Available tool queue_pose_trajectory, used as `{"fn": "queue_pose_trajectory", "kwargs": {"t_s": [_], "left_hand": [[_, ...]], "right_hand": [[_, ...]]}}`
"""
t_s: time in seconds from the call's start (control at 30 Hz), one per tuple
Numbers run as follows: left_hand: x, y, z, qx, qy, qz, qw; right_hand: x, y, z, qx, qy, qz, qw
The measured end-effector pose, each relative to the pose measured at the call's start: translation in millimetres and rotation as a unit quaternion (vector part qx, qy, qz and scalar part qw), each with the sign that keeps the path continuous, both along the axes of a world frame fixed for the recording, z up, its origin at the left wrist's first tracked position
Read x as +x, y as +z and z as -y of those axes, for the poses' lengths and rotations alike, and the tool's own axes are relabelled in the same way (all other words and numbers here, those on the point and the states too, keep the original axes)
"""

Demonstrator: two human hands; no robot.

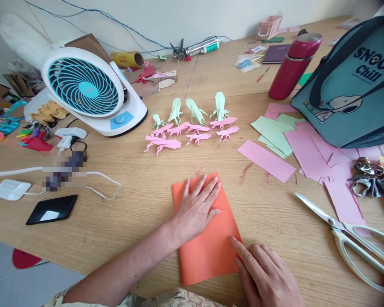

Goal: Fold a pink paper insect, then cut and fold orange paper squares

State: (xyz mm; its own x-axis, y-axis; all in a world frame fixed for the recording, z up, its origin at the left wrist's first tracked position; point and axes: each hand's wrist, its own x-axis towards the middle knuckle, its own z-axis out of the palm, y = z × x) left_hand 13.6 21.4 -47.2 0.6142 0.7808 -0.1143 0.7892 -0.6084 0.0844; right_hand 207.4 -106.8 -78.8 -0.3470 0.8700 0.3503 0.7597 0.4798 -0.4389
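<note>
A sheet of orange paper (217, 251), seemingly folded, lies on the wooden table in front of me. My left hand (195, 209) rests flat on its upper part, fingers spread and pressing down. At the paper's right edge is my right hand (265, 273), its index fingertip and thumb touching the edge while the other fingers curl in. Beyond the paper stand several folded paper insects, pink ones (166, 143) in front and pale green ones (220, 106) behind. To the right lie open-handled scissors (336, 226), their blades pointing toward the far left.
Pink paper pieces (267, 160) and green paper pieces (273, 132) spread near a teal bag (355, 85). A red bottle (291, 70) stands beside it, and keys (368, 179) lie on the right. At left are a white fan (128, 106), a black phone-like object (51, 209) and a white cable (107, 175).
</note>
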Motion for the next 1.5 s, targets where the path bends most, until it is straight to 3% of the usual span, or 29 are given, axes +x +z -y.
{"fn": "queue_pose_trajectory", "kwargs": {"t_s": [0.23, 0.53, 0.73, 1.13, 1.5], "left_hand": [[18, 12.5, 2, -0.026, 0.030, 0.038, 0.999], [36, 25.9, 8, -0.047, 0.044, -0.011, 0.998], [38, 21.8, 13, -0.061, 0.053, -0.019, 0.997], [32, 17.3, 10, -0.053, 0.030, 0.009, 0.998], [27, 13.7, 10, -0.052, 0.018, 0.021, 0.998]], "right_hand": [[-4, 16.1, 10, -0.069, -0.058, -0.017, 0.996], [10, 16.2, 43, -0.049, -0.050, 0.027, 0.997], [15, 12.7, 58, -0.043, -0.038, 0.043, 0.997], [11, 14.3, 55, -0.064, -0.043, 0.096, 0.992], [14, 12.0, 56, -0.044, -0.038, 0.064, 0.996]]}}
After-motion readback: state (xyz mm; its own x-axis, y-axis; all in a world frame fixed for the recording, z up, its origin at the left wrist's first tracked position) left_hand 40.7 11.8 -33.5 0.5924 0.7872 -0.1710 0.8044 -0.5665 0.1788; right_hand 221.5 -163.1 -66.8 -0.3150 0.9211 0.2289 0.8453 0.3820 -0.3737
